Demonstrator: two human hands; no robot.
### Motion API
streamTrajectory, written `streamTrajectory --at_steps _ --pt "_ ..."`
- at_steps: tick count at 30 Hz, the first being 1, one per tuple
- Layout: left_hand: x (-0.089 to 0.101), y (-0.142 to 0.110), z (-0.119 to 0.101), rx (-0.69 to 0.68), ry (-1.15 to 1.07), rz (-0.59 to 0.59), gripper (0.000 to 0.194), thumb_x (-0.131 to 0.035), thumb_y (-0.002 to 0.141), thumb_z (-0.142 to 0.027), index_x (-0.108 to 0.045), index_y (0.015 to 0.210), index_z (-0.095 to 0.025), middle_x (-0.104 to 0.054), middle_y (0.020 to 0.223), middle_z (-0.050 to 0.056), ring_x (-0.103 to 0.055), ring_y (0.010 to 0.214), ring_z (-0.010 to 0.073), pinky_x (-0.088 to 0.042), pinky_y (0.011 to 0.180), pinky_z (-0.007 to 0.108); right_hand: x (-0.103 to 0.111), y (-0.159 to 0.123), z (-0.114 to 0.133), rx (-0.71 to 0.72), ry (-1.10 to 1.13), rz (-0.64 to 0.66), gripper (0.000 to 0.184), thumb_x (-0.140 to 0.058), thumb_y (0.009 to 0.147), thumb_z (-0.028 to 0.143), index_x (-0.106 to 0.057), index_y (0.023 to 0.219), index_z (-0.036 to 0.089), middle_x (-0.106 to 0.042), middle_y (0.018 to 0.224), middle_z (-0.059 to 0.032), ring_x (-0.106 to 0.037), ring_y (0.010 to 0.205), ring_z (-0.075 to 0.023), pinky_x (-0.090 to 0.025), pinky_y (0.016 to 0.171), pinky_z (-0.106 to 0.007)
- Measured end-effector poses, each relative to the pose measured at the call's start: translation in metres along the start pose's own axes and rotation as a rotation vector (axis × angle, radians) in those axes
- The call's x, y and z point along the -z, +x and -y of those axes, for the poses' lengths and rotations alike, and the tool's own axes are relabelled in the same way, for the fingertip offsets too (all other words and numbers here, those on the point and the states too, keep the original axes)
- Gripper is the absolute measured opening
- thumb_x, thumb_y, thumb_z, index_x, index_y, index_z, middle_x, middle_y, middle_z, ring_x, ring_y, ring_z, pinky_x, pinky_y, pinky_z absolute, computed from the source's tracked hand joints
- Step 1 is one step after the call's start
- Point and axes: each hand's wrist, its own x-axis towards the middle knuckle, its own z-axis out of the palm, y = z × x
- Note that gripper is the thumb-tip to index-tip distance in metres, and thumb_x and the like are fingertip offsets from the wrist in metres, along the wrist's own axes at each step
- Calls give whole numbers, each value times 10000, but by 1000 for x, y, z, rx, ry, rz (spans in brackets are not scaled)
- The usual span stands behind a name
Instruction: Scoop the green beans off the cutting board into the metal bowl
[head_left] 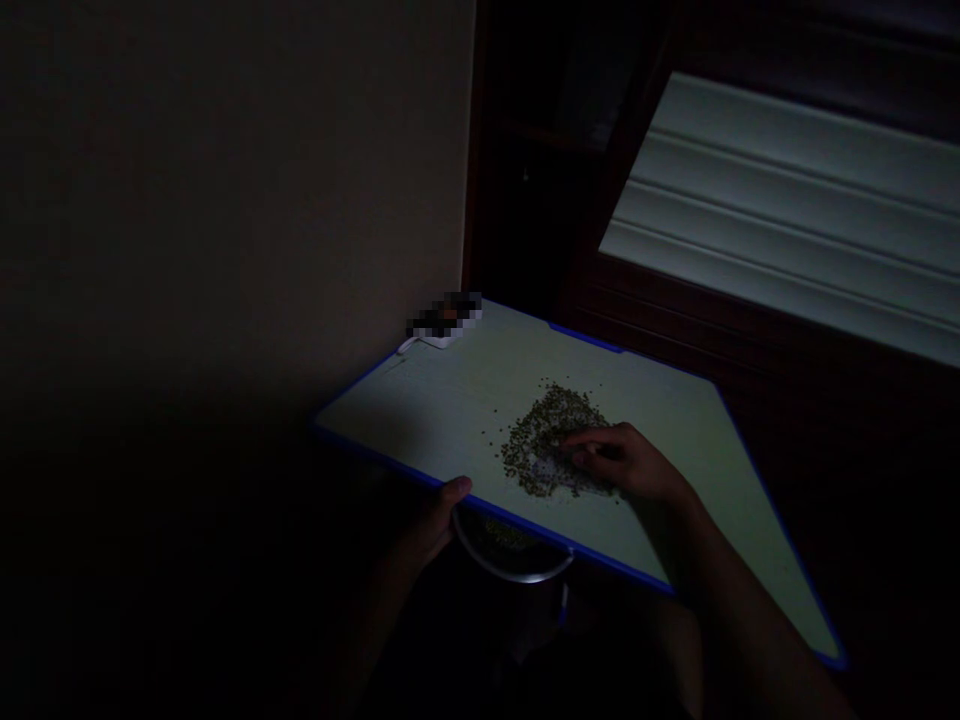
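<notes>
A white board (660,400) with a blue edge lies slanted before me. Small greenish-brown beans (559,408) are spread in a loose patch on it, with a few strays to the left. My right hand (626,460) reaches over the beans, index finger stretched out and touching them, thumb a little apart. My left hand (442,515) has its thumb on top of the board's near edge and its fingers hidden below. Just under that edge, beside the left hand, is a metal pot (517,577) with more beans (504,534) inside.
At the board's far left corner lies a pale device with a cord (442,338), partly blurred out. A plain wall (262,200) rises on the left. Beyond the board are dark wooden furniture and a pale ridged panel (780,200). The room is very dim.
</notes>
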Motion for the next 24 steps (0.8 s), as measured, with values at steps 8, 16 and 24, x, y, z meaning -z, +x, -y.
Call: streamTrajectory --at_steps 8,16,24 --pt "-9 -6 -6 -3 9 -20 666 -714 706 -290 -485 1315 -150 -634 1247 126 -510 1235 310 -409 1036 463 2 -3 10 -18 -6 -82 285 -589 849 355 -713 1023 167 -512 565 33 -375 486 -88 -293 443 -221" --pt "-11 -10 -6 -60 -23 -22 705 -703 727 -249 -436 1378 -203 -657 1218 96 -541 1205 299 -414 1031 462 2 -4 10 -8 22 -72 250 -573 827 287 -687 1014 165 -499 588 33 -405 500 -93 -329 470 -229" --pt "-12 -9 -7 -60 -29 5 747 -709 718 -250 -416 1405 -220 -649 1236 78 -565 1177 287 -433 1014 439 1 -4 6 49 54 -7 214 -529 757 167 -639 940 163 -515 600 44 -428 533 -94 -332 499 -215"
